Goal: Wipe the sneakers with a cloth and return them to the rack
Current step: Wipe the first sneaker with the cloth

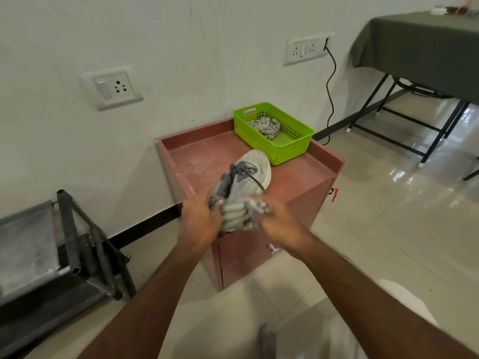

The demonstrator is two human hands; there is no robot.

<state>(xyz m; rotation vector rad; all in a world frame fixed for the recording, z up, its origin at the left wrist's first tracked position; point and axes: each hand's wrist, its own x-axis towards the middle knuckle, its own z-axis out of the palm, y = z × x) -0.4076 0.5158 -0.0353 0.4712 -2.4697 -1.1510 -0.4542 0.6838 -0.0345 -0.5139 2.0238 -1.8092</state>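
A grey sneaker (248, 174) with a pale cream sole and dark laces is held over the front of a reddish cabinet top (204, 156), toe pointing away. My left hand (201, 221) grips its heel end. My right hand (281, 226) presses a striped grey-white cloth (241, 215) against the sneaker's side near the heel; the cloth looks blurred. The dark metal rack (77, 244) with grey fabric shelves stands on the floor at the left, with no shoe visible on it.
A green plastic basket (293, 147) holding another crumpled striped cloth (267, 126) sits at the cabinet's back right. A folding table (420, 50) with a dark green cover stands at the far right. A black cable (330, 92) hangs from a wall socket. Glossy tiled floor lies all around.
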